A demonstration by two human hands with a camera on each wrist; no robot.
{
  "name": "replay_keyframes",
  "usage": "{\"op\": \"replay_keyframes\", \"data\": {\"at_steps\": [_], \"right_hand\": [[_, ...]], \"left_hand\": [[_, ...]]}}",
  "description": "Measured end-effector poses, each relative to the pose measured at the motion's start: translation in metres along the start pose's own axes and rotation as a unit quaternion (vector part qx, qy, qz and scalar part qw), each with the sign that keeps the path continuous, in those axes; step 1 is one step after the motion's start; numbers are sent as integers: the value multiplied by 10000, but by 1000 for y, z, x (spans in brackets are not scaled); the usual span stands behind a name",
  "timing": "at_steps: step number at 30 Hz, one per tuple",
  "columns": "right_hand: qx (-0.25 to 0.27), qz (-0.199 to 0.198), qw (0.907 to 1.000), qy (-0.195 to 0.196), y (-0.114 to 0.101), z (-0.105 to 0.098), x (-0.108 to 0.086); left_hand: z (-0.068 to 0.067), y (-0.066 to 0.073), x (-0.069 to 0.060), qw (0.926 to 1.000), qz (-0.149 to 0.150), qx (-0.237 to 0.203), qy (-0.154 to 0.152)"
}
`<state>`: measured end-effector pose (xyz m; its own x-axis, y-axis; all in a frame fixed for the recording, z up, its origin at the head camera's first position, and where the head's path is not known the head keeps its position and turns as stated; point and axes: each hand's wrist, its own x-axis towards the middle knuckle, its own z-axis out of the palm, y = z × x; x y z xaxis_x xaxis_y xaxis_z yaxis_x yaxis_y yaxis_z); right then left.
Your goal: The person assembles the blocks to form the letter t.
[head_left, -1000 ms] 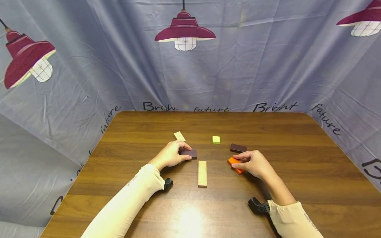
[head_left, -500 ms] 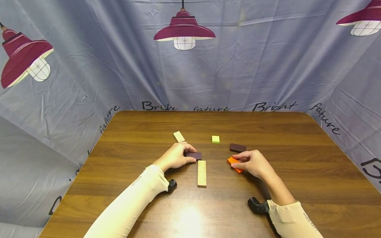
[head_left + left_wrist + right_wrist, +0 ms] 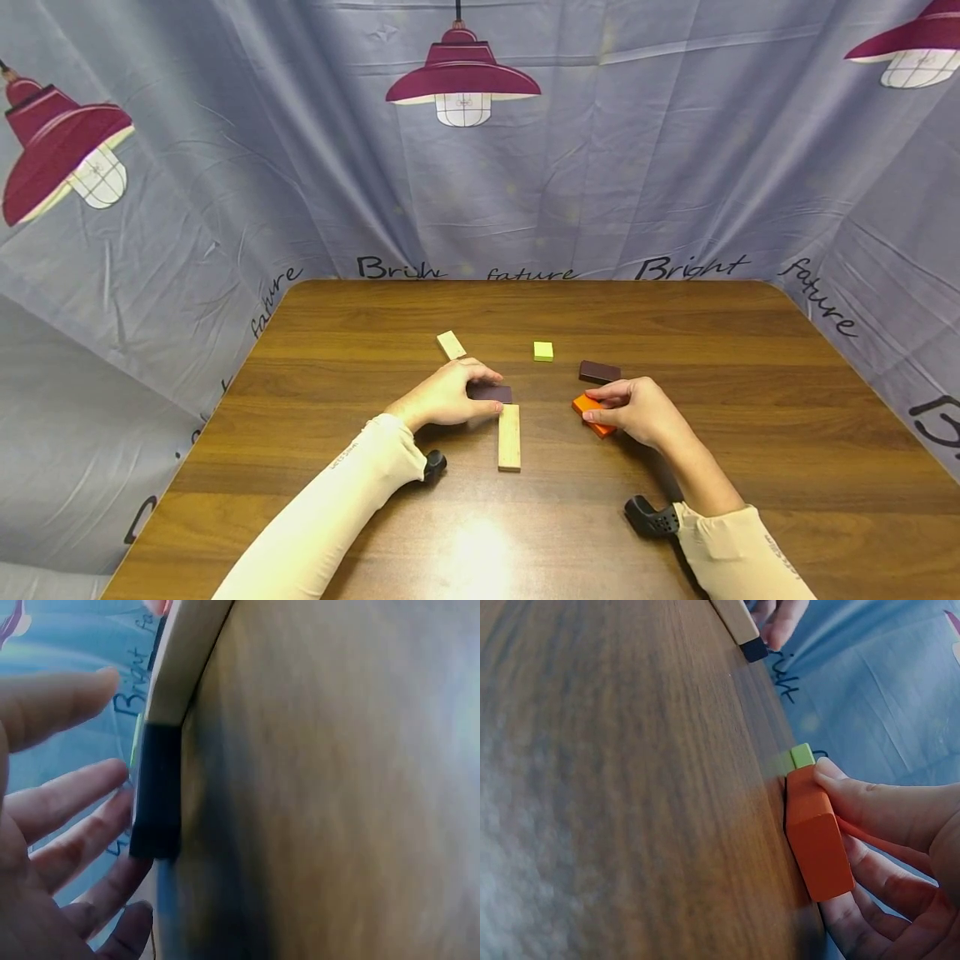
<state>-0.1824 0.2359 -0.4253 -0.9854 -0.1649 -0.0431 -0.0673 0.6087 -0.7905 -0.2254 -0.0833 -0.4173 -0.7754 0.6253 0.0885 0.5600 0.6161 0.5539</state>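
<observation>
The left hand is around a dark purple block lying against the far end of a long pale wooden block. In the left wrist view its fingers are spread beside the dark block, the thumb lifted clear of it. My right hand pinches an orange block between thumb and fingers, low at the table. The right wrist view shows the thumb on the upper end of the orange block.
A second dark block lies just behind the orange one. Farther back are a small lime-green block and a short pale block. The wooden table ends at a grey-blue curtain.
The left hand has slid the dark block rightward to the far end of the long pale block, and its thumb has moved off it. The right hand holds still.
</observation>
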Motion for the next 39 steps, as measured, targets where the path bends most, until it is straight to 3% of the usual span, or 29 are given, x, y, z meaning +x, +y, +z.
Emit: {"op": "replay_keyframes", "data": {"at_steps": [8,15,39], "right_hand": [[11,19,10000,-14,1,1,0],[1,29,10000,3,0,1,1],[-181,-106,9998,72,0,1,1]], "left_hand": [[7,5,1,9995,-306,62,-93],[10,2,3,9996,-272,-99,26],[11,4,5,9965,-680,-477,67]]}}
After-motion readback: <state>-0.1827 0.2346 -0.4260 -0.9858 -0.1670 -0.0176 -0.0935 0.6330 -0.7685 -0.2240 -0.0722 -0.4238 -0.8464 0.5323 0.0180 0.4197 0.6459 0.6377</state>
